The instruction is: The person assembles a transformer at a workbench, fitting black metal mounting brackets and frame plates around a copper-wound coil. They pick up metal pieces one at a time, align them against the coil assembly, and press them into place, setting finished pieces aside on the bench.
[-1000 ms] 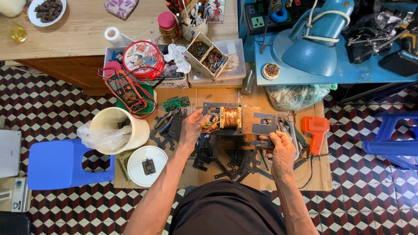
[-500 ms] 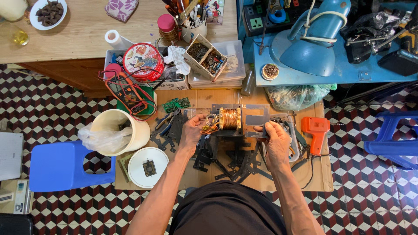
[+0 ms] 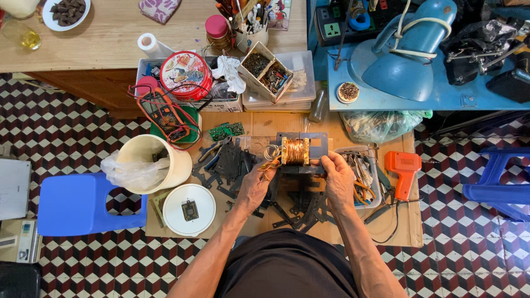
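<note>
A transformer with a copper coil (image 3: 295,151) set in grey metal plates is held over the wooden board (image 3: 408,232). My left hand (image 3: 255,185) grips its lower left side, by the loose copper leads. My right hand (image 3: 338,179) holds its lower right edge. Both hands are closed on the transformer. Dark loose metal laminations (image 3: 232,165) lie scattered on the board under and around my hands.
A cream bucket with a plastic bag (image 3: 148,164), a white lid (image 3: 189,209), a blue stool (image 3: 83,204), a multimeter (image 3: 165,116), a green circuit board (image 3: 226,131), a clear tray of pliers (image 3: 361,176), an orange glue gun (image 3: 403,172), a red tin (image 3: 185,74).
My right hand has moved left and up from the tool tray onto the transformer. The transformer has shifted a little, now gripped by both hands.
</note>
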A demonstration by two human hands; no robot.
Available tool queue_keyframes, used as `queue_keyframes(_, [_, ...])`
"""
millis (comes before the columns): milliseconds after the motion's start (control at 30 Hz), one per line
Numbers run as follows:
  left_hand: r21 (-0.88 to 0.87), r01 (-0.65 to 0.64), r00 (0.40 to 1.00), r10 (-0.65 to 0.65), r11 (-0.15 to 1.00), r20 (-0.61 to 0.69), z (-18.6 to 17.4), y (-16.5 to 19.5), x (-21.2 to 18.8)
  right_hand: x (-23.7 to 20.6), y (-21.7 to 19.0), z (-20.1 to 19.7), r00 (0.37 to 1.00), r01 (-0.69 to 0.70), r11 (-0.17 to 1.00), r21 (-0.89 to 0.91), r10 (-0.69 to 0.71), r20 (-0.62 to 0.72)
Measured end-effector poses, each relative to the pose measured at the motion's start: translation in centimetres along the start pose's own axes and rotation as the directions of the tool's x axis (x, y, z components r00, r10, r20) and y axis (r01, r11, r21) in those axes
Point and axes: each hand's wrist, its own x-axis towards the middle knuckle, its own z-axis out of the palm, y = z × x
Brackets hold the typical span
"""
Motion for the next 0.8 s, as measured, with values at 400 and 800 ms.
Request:
queue_keyframes(400, [0.004,-0.107,0.991,0.107,0.994,-0.083,2.0,0.8,-1.4,-1.7,-0.3,3.5,0.942,0.295,0.599,-0.744,-0.314,0.12])
queue_keyframes(800, [0.107,-0.133,0.985,0.143,0.985,-0.093,2.6,-0.5,-1.4,-1.7,0.3,2.9,0.979,0.201,0.745,-0.636,-0.133,0.155])
